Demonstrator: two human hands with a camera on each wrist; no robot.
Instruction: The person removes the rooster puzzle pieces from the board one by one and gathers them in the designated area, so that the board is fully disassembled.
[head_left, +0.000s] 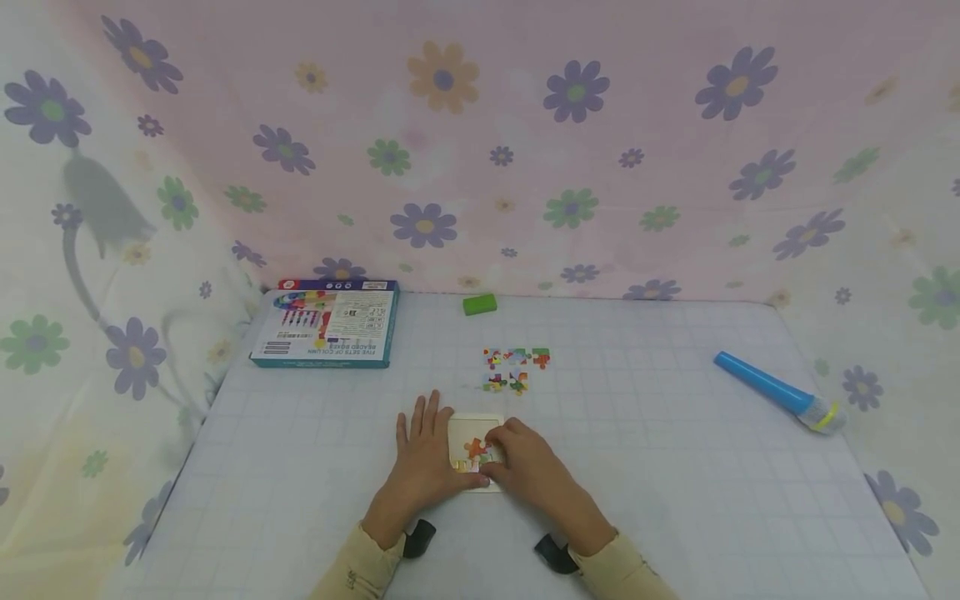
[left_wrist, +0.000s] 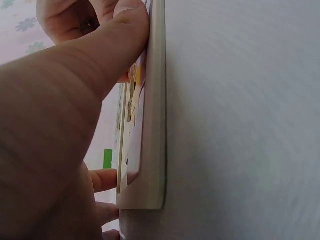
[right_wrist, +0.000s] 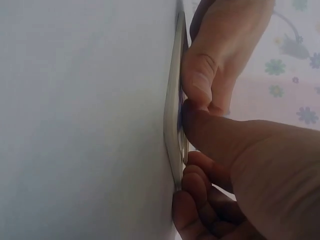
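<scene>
A small pale puzzle tray (head_left: 480, 417) lies flat on the table, with an orange jigsaw piece (head_left: 476, 448) and several joined pieces (head_left: 467, 467) inside it. My left hand (head_left: 426, 458) rests along the tray's left side, its fingers straight and spread. Its thumb (left_wrist: 131, 30) presses near the front edge, close to the right thumb. My right hand (head_left: 532, 467) reaches over the tray's right side with curled fingers, and its thumb and index finger pinch a jigsaw piece that they mostly hide. In the right wrist view, its thumb (right_wrist: 205, 122) presses against the tray (right_wrist: 172, 110).
Several loose jigsaw pieces (head_left: 517, 358) lie in two rows beyond the tray. Farther back is a green block (head_left: 480, 304). A beaded-toy box (head_left: 326, 329) lies at the back left, and a blue toy microphone (head_left: 772, 387) at the right. Flowered cloth (head_left: 495, 183) hangs behind the table.
</scene>
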